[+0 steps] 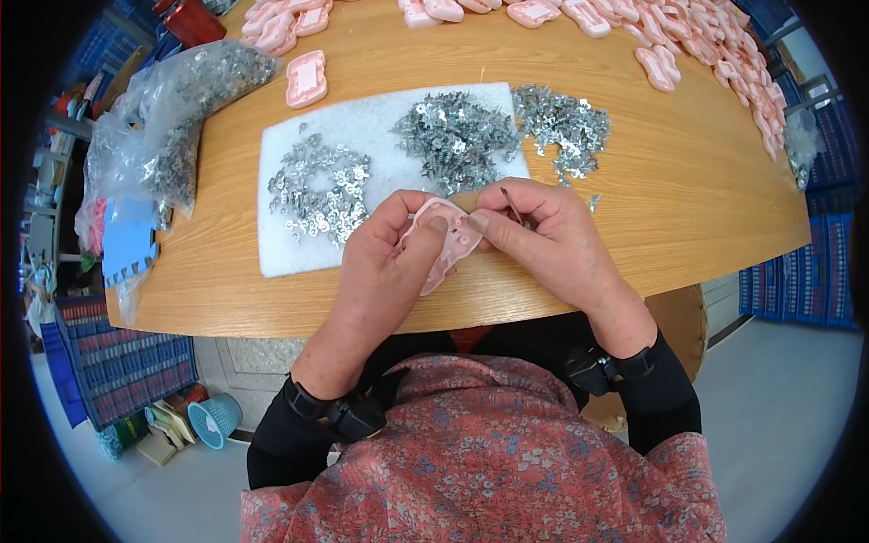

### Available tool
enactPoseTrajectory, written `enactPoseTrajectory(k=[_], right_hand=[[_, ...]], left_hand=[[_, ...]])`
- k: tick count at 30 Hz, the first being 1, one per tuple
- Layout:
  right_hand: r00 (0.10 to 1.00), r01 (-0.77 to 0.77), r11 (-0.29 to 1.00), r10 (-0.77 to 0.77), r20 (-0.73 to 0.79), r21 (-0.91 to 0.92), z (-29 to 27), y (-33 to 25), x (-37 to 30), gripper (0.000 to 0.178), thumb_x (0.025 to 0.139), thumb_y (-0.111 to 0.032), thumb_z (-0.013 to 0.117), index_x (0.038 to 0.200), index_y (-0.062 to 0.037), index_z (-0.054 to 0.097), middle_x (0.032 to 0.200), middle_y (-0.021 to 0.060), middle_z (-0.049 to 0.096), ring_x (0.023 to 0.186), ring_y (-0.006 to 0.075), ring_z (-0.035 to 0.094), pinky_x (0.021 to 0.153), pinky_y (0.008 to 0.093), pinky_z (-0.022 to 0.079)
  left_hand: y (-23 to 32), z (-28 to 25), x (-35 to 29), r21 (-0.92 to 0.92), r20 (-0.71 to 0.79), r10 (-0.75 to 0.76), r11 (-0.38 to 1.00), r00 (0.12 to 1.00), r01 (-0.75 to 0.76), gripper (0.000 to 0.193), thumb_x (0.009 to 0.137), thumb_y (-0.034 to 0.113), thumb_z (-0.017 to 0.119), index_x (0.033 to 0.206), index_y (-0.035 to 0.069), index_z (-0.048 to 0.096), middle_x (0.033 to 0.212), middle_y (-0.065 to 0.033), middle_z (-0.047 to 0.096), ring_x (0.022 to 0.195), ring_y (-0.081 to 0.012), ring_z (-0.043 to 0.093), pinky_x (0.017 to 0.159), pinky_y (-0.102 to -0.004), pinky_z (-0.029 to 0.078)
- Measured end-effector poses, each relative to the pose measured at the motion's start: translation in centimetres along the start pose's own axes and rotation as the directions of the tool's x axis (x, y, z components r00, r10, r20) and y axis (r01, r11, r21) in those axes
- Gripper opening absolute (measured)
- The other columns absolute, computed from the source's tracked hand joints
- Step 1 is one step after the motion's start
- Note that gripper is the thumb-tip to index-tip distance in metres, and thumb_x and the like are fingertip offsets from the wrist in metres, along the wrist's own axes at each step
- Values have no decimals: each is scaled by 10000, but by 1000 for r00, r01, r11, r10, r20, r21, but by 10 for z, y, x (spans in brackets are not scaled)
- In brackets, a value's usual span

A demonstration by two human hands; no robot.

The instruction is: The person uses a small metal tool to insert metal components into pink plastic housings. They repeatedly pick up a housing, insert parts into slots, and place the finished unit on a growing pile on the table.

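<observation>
1. While the person's wrists cross above the near edge of the wooden table (706,199), the left hand (385,249) grasps a pink plastic shell (460,242), its thumb laid across the shell's inner face.
2. The right hand (557,237) is curled, gripping a slim dark tool (511,204); its thumb tip meets the shell's right-hand edge. From where I stand, the tool's exact type cannot be told.
3. Position of the shell: between the two sets of fingers, tilted, lower end pointing toward the person.
4. Directly beyond the fingers: a white foam sheet (380,118) bearing a dense pile of small metal clips (457,136).
5. Left of the fingers, same sheet: a looser clip scatter (321,195).
6. Beyond the right fingers, partly off the sheet: another clip heap (570,131).
7. Farther left of the fingers: a clear plastic bag (217,81) containing metal parts.
</observation>
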State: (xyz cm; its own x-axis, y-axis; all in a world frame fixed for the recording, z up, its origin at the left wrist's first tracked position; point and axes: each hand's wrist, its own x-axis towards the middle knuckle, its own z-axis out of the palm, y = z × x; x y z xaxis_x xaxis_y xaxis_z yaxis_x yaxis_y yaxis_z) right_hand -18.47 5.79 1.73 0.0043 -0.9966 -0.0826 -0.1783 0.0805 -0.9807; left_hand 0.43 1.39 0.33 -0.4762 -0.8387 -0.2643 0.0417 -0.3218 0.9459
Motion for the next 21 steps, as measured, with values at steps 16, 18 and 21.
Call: enactPoseTrajectory(k=[16, 18, 21], right_hand=[[997, -71, 988, 76, -28, 140, -32, -9, -29, 177, 937, -116, 669, 1057, 12, 644, 914, -9, 657, 829, 43, 587, 754, 210, 486], [994, -69, 985, 82, -75, 159, -47, -2, -45, 200, 931, -137, 679, 1055, 15, 643, 902, 1, 662, 812, 50, 597, 745, 210, 488], [984, -93, 980, 118, -134, 179, -63, -6, -74, 248, 930, -164, 684, 1087, 24, 645, 894, 3, 671, 787, 53, 608, 732, 210, 502]], left_hand=[[11, 5, -7, -109, 224, -98, 986, 970, 125, 513, 993, 335, 427, 1408, 33, 407, 1117, -146, 668, 972, -221, 673, 803, -337, 556], [14, 16, -14, -14, 236, -141, 989, 962, 149, 544, 1022, 411, 381, 1408, 28, 400, 1140, -175, 675, 990, -224, 677, 837, -322, 541], [11, 28, -14, 103, 300, -190, 981, 935, 166, 530, 1030, 396, 368, 1410, 29, 400, 1094, -143, 692, 985, -218, 679, 833, -320, 544]])
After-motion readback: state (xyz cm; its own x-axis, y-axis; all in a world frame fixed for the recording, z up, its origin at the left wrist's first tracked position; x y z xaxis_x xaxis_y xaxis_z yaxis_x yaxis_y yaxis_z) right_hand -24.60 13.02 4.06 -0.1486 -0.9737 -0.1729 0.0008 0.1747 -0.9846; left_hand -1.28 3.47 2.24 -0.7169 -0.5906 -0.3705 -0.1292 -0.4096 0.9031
